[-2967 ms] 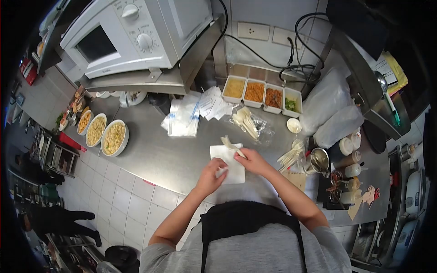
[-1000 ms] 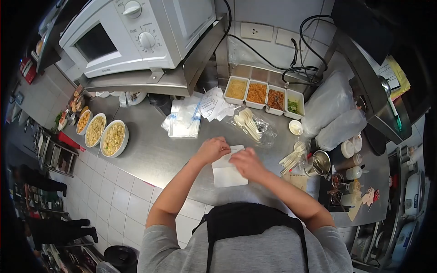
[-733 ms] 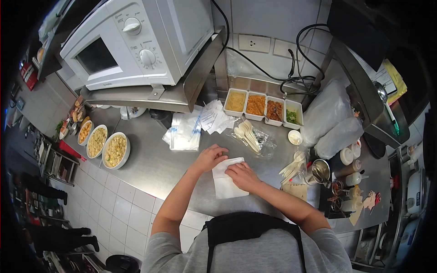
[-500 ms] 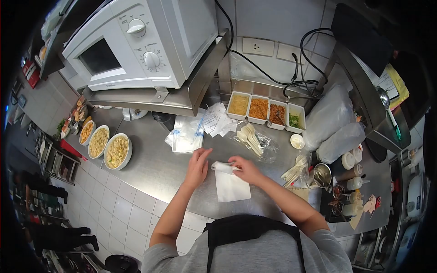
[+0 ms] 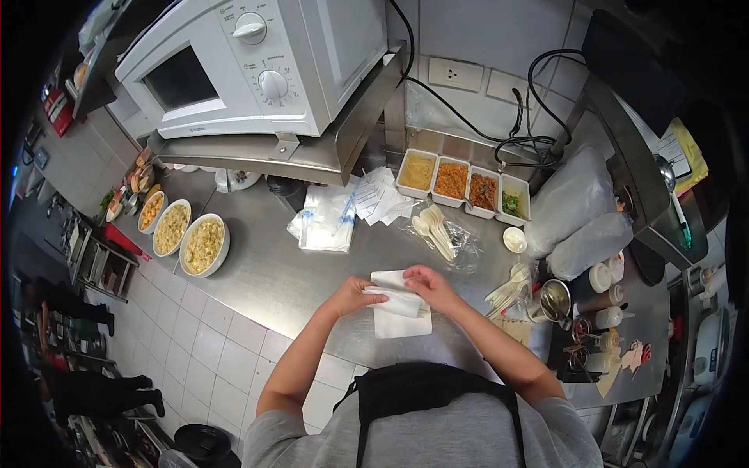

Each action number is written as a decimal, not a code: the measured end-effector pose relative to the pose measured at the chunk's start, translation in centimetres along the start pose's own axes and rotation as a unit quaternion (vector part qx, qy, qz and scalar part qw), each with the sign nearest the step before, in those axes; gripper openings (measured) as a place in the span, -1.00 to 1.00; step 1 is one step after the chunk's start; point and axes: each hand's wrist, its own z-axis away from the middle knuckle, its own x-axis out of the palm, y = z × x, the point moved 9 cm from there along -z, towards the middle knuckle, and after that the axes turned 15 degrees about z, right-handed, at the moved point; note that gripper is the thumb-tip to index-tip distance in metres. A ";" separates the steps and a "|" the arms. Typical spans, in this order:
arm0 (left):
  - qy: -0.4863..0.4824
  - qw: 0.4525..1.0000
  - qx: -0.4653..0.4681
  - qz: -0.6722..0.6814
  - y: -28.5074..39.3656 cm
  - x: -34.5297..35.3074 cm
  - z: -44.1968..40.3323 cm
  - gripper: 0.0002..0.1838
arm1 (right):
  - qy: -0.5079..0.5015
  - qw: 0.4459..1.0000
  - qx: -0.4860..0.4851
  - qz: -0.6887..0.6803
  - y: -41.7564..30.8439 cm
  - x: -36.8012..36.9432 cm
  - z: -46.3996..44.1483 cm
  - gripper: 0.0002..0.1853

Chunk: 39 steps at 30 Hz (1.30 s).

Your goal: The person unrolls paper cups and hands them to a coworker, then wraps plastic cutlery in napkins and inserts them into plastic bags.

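Observation:
A white paper napkin [image 5: 402, 325] lies on the steel counter in front of me, partly folded, with a raised flap across its upper half. My left hand [image 5: 353, 297] pinches the flap's left edge between thumb and fingers. On the other side, my right hand [image 5: 431, 287] has its fingers curled on the napkin's upper right part. Something thin and pale shows by the flap's lower right corner, too small to make out. Beyond my hands, a clear plastic bag holds several pale spoons [image 5: 437, 232].
White tubs of toppings [image 5: 451, 182] stand along the back wall. Bowls of food [image 5: 204, 246] sit at left, below a microwave [image 5: 234, 78] on a shelf. Plastic bags [image 5: 326, 220] and receipts [image 5: 380, 196] lie behind; sauce bottles [image 5: 608, 317] and loose spoons [image 5: 509, 291] are at right.
My left hand has come down from beside the napkin and taken hold of its edge. The flap is now wider and lifted across the napkin. The view has shifted slightly.

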 end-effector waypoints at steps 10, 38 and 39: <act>-0.002 0.999 -0.009 0.045 -2.3 -0.5 -0.9 -0.78 | 0.068 0.926 -0.108 0.354 -5.7 -0.1 1.5 -0.80; -0.094 0.914 0.383 -0.097 5.6 21.7 -1.4 -0.59 | 0.042 0.961 -0.008 0.274 -9.0 -11.2 19.3 -0.81; -0.116 0.910 0.389 -0.085 5.5 25.0 -0.9 -0.49 | 0.046 0.961 -0.014 0.272 -9.7 -11.5 19.9 -0.81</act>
